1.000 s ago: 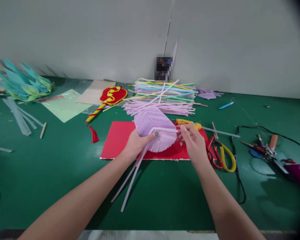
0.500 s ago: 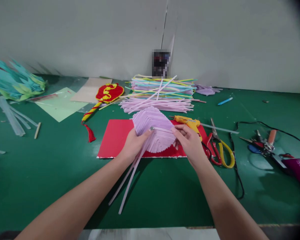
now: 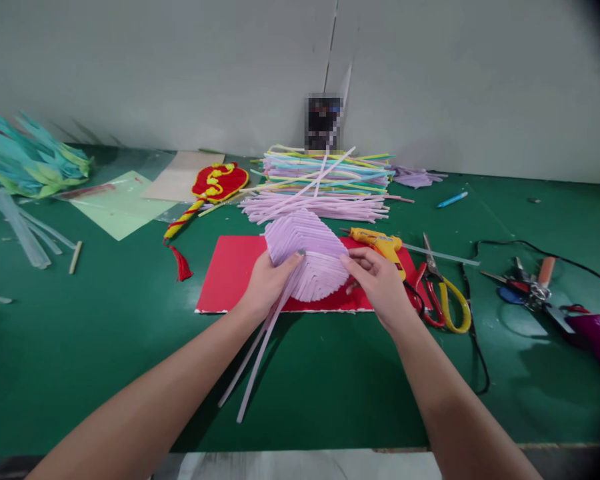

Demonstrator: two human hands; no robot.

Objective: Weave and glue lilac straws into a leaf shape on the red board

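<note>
A lilac fan-shaped piece of fuzzy pipe cleaners (image 3: 314, 257), laid side by side in angled rows, is held above a red board. My left hand (image 3: 273, 277) grips its left lower side, thumb on top near the centre and fingers hidden underneath. Two long pipe cleaner stems (image 3: 257, 373) hang from it towards me, below that hand. At the right edge of the piece, my right hand (image 3: 373, 273) pinches the ends of the rows between thumb and fingers. The red board (image 3: 235, 267) lies flat under both hands.
Bundled pastel pipe cleaners (image 3: 325, 180) lie behind. To the right are a yellow glue gun (image 3: 380, 243), scissors (image 3: 443, 287), a black cord (image 3: 480, 360), keys (image 3: 535, 290) and a blue pen (image 3: 451, 199). A red-and-yellow fan (image 3: 220, 183) and glue sticks (image 3: 23, 230) lie left.
The pipe cleaner row running from the centre to my right hand stood out before; now it lies flatter against the others. Both hands keep nearly the same place, and the view shifts slightly.
</note>
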